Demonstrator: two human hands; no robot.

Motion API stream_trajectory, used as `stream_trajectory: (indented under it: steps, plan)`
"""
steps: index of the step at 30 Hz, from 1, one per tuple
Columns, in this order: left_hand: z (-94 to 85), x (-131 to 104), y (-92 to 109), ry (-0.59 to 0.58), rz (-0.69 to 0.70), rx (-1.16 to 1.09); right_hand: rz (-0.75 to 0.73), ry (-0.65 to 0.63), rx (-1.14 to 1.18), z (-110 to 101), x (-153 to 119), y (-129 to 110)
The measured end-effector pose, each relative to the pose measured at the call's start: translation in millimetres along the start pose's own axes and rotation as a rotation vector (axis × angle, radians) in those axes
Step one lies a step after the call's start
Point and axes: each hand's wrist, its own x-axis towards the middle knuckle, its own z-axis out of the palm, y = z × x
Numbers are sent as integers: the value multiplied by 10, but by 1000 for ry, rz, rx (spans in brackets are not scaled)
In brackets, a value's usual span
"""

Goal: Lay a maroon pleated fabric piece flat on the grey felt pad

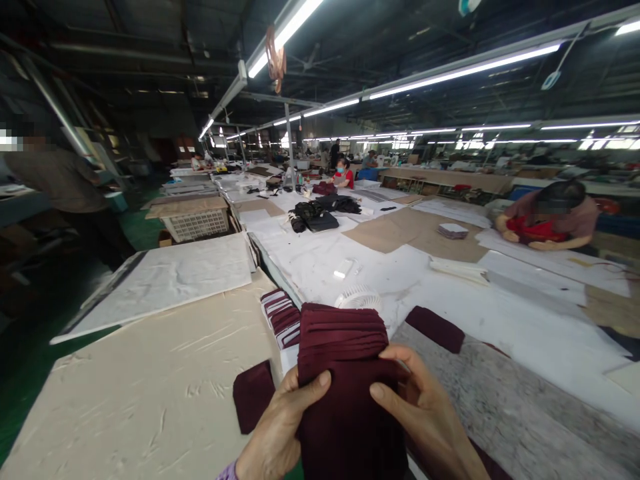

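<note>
A thick stack of maroon fabric pieces (pixel 350 407) is held up at the bottom centre, its upper edges fanned into layers. My left hand (pixel 285 423) grips its left side, thumb on the front. At the right side, my right hand (pixel 425 407) has its thumb near the front face and its fingers around the edge of the stack. One maroon piece (pixel 254 396) lies on the cream fabric to the left. Behind it sits a row of maroon and white bundles (pixel 281 317). Another maroon piece (pixel 436 328) rests on the grey marbled surface to the right.
A white fan (pixel 358 297) stands behind the stack on the white table (pixel 300 260). Farther back are dark fabric bundles (pixel 315 217) and a crate (pixel 195 223). One person (pixel 550 220) leans over the table at right; another (pixel 65 187) stands at left.
</note>
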Motion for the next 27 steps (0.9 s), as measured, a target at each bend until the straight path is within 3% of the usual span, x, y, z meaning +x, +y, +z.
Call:
stream_trajectory:
  steps: [5,14,18,23,27]
  plan:
    - [-27,-17,-5,-22,-20,40,-63,-9,-40,-44,41,-56]
    - [-67,-32,30,-24,11,64,62,-163,163,-57,66,-12]
    - [-42,-15,45,-12,13,47,34,-228,105,-26,49,-24]
    - [-33,19,20,-9,31,8,-8,-105,7,95,-11,-51]
    - [-44,17,2,-56,34,8,-14,-85,-15,129,-17,-42]
